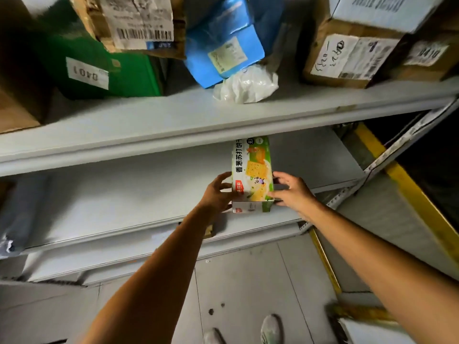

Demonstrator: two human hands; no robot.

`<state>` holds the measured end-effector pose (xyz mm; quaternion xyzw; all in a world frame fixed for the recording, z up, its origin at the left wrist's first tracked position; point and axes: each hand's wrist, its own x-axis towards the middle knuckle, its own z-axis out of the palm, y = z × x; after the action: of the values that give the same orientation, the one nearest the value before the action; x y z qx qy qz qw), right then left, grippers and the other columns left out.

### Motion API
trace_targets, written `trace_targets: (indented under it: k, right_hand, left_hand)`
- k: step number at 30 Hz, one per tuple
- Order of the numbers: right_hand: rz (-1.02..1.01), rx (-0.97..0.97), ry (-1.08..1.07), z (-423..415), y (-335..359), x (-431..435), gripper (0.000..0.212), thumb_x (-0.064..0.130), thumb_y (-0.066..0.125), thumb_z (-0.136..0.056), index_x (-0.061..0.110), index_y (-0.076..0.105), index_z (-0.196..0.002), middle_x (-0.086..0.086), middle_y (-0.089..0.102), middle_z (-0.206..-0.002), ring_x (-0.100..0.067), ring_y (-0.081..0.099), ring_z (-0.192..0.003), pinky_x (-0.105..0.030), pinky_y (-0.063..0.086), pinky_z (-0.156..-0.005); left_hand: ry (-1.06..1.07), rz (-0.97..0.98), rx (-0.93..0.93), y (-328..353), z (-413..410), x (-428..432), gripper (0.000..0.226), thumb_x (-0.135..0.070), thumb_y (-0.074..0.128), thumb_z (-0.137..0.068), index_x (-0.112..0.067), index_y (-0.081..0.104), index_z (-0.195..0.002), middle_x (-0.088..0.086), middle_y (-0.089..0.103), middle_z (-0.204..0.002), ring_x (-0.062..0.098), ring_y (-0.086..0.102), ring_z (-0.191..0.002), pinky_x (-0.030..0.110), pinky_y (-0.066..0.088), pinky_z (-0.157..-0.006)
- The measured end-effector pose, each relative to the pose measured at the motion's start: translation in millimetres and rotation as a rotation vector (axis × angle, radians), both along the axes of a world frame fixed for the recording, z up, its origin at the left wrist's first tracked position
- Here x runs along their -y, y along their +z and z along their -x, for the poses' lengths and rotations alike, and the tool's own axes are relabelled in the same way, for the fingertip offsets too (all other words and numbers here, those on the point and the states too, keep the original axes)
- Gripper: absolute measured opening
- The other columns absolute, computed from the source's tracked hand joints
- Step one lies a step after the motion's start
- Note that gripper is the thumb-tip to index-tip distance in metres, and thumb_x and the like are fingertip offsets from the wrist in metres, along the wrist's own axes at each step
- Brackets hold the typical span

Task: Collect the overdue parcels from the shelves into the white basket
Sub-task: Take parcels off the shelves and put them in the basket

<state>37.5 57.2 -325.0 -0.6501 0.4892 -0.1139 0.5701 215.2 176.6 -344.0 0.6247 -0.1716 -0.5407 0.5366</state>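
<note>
Noted left hand [218, 192] and right hand [291, 192] clasping the cracker box [253, 175] between them, fingers curled on its long sides, over the lower shelf [124, 199]; contact with shelf not clear. Logged above the hands, on the upper shelf [173, 125]: crumpled white bag [246, 85] directly over, blue parcel [223, 55] behind it, green carton [99, 68] marked 0401 up-left, brown cartons [347, 60] up-right. Seen far left of the hands: grey mailer [19, 214] on the lower shelf.
</note>
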Motion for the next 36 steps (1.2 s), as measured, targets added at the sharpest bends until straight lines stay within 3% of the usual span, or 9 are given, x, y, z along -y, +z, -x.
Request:
trace_targets:
  k: [5, 10, 15, 21, 26, 30, 36]
  right_hand:
    - [-0.004, -0.007, -0.081, 42.6, -18.2, 60.4, 0.074, -0.003, 0.075, -0.080, 0.019, 0.045, -0.144, -0.014, 0.040, -0.150, -0.029, 0.051, -0.127, -0.039, 0.055, -0.088]
    - [0.003, -0.021, -0.096, 72.3, -33.1, 116.9, 0.075, -0.004, 0.074, -0.080, 0.019, 0.045, -0.145, -0.013, 0.041, -0.150, -0.028, 0.049, -0.130, -0.042, 0.055, -0.093]
    - [-0.003, -0.026, -0.104, 94.3, -48.0, 162.3, 0.074, -0.003, 0.074, -0.080, 0.020, 0.046, -0.144, -0.012, 0.041, -0.151, -0.026, 0.048, -0.130, -0.037, 0.054, -0.088]
    - [0.003, -0.058, -0.089, 111.3, -65.8, 197.8, 0.075, -0.001, 0.076, -0.078, 0.021, 0.047, -0.143, -0.011, 0.043, -0.149, -0.026, 0.049, -0.130, -0.048, 0.051, -0.098]
    - [0.009, -0.043, -0.069, 113.9, -74.3, 219.8, 0.070, 0.000, 0.075, -0.080, 0.020, 0.049, -0.141, -0.010, 0.045, -0.148, -0.024, 0.047, -0.131, -0.033, 0.054, -0.083]
    - [-0.025, -0.036, -0.061, 113.6, -78.8, 230.9, 0.071, 0.000, 0.076, -0.079, 0.023, 0.050, -0.141, -0.010, 0.044, -0.150, -0.026, 0.050, -0.129, -0.048, 0.054, -0.093]
    - [0.116, -0.161, 0.070, 113.7, -69.5, 229.8, 0.072, 0.013, 0.077, -0.082, 0.018, 0.044, -0.145, -0.010, 0.047, -0.147, -0.024, 0.046, -0.133, -0.029, 0.040, -0.095]
  left_hand:
    - [-0.060, 0.005, -0.012, -20.9, 37.2, 70.0, 0.073, 0.008, 0.072, -0.082, -0.021, 0.046, -0.144, 0.016, 0.056, -0.131, 0.029, 0.063, -0.107, 0.030, 0.060, -0.065]
    - [-0.056, 0.004, -0.042, -40.0, 66.2, 125.1, 0.077, 0.001, 0.077, -0.080, -0.024, 0.046, -0.145, 0.013, 0.058, -0.130, 0.031, 0.065, -0.112, 0.035, 0.060, -0.075]
    - [-0.054, 0.007, -0.060, -53.5, 90.9, 166.4, 0.077, 0.000, 0.079, -0.079, -0.027, 0.047, -0.144, 0.012, 0.058, -0.131, 0.030, 0.064, -0.114, 0.031, 0.059, -0.072]
    - [-0.031, -0.032, -0.055, -68.8, 110.6, 196.6, 0.079, -0.002, 0.080, -0.078, -0.029, 0.046, -0.145, 0.010, 0.058, -0.131, 0.030, 0.064, -0.114, 0.038, 0.061, -0.082]
    - [-0.021, -0.042, -0.066, -73.4, 113.7, 214.9, 0.080, -0.003, 0.080, -0.079, -0.027, 0.044, -0.146, 0.012, 0.055, -0.133, 0.030, 0.063, -0.116, 0.039, 0.060, -0.085]
    - [-0.024, -0.074, -0.033, -74.1, 112.6, 222.4, 0.079, -0.005, 0.079, -0.080, -0.029, 0.044, -0.147, 0.010, 0.055, -0.134, 0.028, 0.061, -0.118, 0.038, 0.059, -0.087]
    - [-0.142, -0.185, 0.219, -62.9, 113.8, 226.5, 0.080, -0.010, 0.076, -0.085, -0.031, 0.036, -0.151, 0.007, 0.054, -0.137, 0.027, 0.060, -0.114, 0.044, 0.056, -0.088]
